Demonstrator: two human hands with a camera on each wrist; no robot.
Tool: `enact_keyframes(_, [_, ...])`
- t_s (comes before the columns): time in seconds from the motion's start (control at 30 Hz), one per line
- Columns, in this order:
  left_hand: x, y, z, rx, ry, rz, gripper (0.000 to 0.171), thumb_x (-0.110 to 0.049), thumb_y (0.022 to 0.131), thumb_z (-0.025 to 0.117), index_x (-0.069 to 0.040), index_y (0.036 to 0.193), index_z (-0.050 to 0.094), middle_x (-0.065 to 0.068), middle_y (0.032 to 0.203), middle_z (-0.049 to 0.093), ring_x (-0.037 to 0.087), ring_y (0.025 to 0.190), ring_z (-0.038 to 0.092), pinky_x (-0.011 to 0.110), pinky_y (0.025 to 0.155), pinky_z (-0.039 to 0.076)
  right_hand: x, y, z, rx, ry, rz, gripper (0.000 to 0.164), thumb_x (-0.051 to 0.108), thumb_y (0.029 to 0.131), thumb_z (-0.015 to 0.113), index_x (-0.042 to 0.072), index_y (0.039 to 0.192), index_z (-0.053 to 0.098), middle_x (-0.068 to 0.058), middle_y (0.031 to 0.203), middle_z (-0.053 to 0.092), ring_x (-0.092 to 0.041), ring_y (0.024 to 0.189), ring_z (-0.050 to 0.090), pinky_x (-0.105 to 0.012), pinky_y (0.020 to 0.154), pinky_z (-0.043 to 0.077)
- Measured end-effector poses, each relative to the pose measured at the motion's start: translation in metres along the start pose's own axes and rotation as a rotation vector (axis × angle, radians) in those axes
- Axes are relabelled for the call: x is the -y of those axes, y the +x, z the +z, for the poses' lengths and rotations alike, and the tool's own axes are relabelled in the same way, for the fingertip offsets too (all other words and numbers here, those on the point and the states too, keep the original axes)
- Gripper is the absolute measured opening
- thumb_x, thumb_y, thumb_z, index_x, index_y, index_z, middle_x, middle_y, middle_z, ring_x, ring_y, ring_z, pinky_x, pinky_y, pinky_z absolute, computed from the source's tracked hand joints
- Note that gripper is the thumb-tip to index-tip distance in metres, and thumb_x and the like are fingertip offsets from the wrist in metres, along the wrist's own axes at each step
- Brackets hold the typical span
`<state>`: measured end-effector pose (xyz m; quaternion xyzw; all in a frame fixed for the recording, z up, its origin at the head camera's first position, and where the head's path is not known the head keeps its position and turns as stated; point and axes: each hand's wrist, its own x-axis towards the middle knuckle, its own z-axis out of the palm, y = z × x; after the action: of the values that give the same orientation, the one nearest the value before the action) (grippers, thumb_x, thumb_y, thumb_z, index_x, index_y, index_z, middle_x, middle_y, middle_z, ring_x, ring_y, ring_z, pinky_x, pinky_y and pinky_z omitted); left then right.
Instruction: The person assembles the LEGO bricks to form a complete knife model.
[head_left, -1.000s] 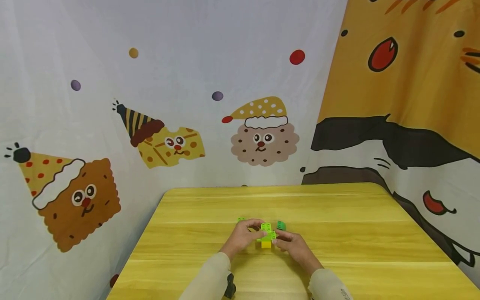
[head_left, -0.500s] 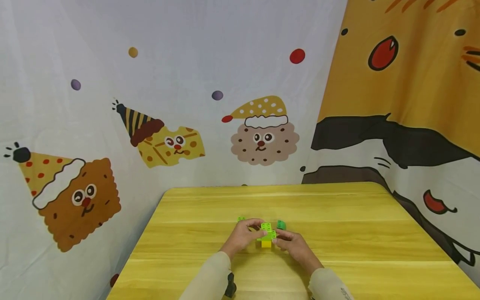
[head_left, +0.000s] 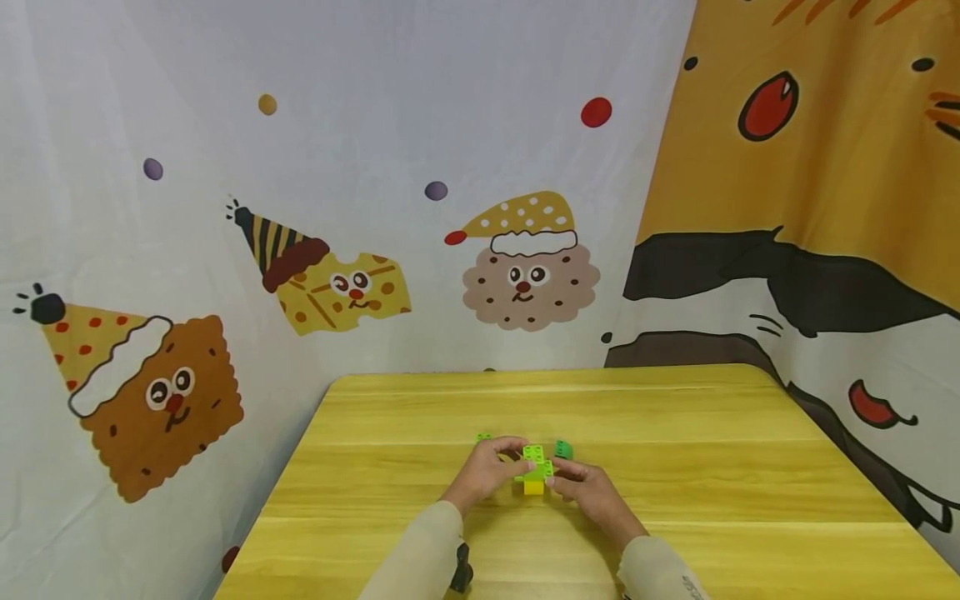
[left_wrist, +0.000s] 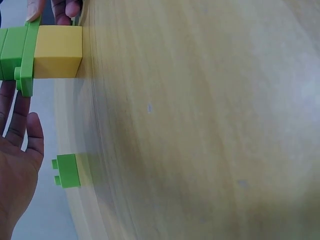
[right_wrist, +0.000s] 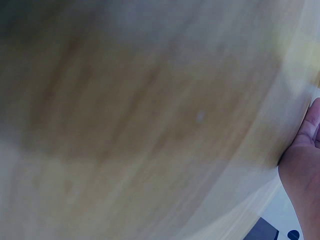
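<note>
Between the two hands stands a small stack of toy building bricks. Its base is a yellow brick [head_left: 533, 488], a wider lime-green plate [left_wrist: 30, 62] sits on that, and lime-green bricks [head_left: 533, 453] are on top. My left hand [head_left: 486, 475] holds the green part from the left, with thumb in front and fingers behind. From the right, my right hand [head_left: 592, 492] pinches the end of the green plate with thumb and fingers. In the right wrist view only part of the right hand [right_wrist: 305, 167] shows at the edge; the stack is out of frame.
A loose lime-green brick [left_wrist: 68, 171] lies on the table behind the left hand. A darker green rounded brick [head_left: 563, 450] lies just behind the right fingers. The wooden table [head_left: 375, 467] reaches back to a cartoon-printed cloth [head_left: 360, 167].
</note>
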<state>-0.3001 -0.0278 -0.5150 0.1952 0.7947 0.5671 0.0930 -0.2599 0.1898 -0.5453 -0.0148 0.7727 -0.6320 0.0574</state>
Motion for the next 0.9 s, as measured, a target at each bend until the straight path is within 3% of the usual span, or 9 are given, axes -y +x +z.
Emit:
enact_keyframes(0.67, [0.0000, -0.0016, 0.0013, -0.001, -0.013, 0.012, 0.031, -0.033, 0.089, 0.076, -0.020, 0.117, 0.072, -0.006, 0.106, 0.066, 0.021, 0.100, 0.058, 0.031, 0.074, 0.052, 0.0011, -0.0008, 0.0010, -0.019, -0.007, 0.023, 0.054, 0.026, 0.091, 0.074, 0.000, 0.136, 0.059, -0.017, 0.122, 0.065, -0.024, 0.100, 0.064, -0.039, 0.082, 0.052])
enact_keyframes(0.9, [0.0004, -0.0036, 0.0034, -0.013, -0.037, -0.013, 0.034, -0.033, 0.090, 0.076, -0.019, 0.120, 0.070, -0.004, 0.109, 0.064, 0.022, 0.103, 0.056, 0.032, 0.078, 0.052, 0.0008, -0.0012, 0.0014, -0.027, -0.021, 0.022, 0.055, 0.027, 0.090, 0.075, 0.001, 0.136, 0.059, -0.016, 0.120, 0.066, -0.023, 0.097, 0.064, -0.038, 0.080, 0.052])
